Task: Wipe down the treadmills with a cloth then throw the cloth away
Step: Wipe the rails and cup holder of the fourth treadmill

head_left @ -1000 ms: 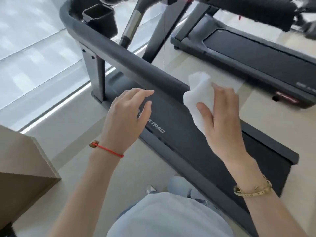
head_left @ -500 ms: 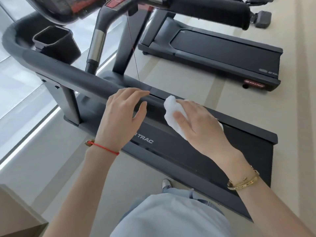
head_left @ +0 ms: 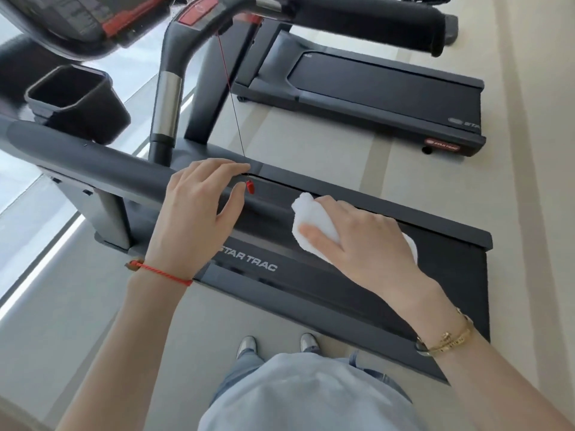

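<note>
I'm mid-wipe on the near treadmill (head_left: pixel 357 293); my right hand (head_left: pixel 367 241) clamps the cloth (head_left: pixel 311 219) against its handrail (head_left: pixel 109 164); left hand (head_left: pixel 196 213) rests relaxed there; next, I'd judge, sweep further along.

— What can you read from where you stand?

— "STAR TRAC" in pale letters on the side rail of the near treadmill (head_left: pixel 311 293), just below your hands.

— And the far treadmill (head_left: pixel 389 98)?

— You see "STAR", cut off, on its rear deck, and "STAR TRAC" on the red badge (head_left: pixel 442 144) at its end — the console (head_left: pixel 62 23) is too blurred to read.
</note>
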